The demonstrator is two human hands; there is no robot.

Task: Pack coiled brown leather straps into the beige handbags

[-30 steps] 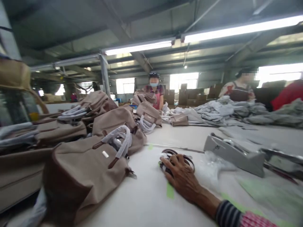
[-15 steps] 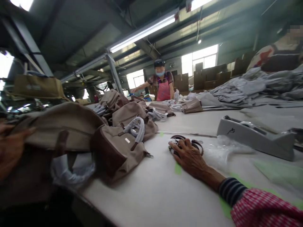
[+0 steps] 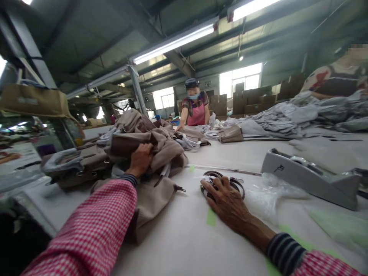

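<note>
Taupe bags are heaped on the left side of the white table, too overlapped to be counted, and one of them is gripped near its brown panel by the left hand, fingers curled closed over it. One coil of dark straps is covered by the right hand, its fingers bent and half open, though whether the coil is grasped cannot be told. One grey tape dispenser and two co-workers are also seen.

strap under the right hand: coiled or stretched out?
Coiled: the dark strap shows as curved loops around the right hand.
</note>
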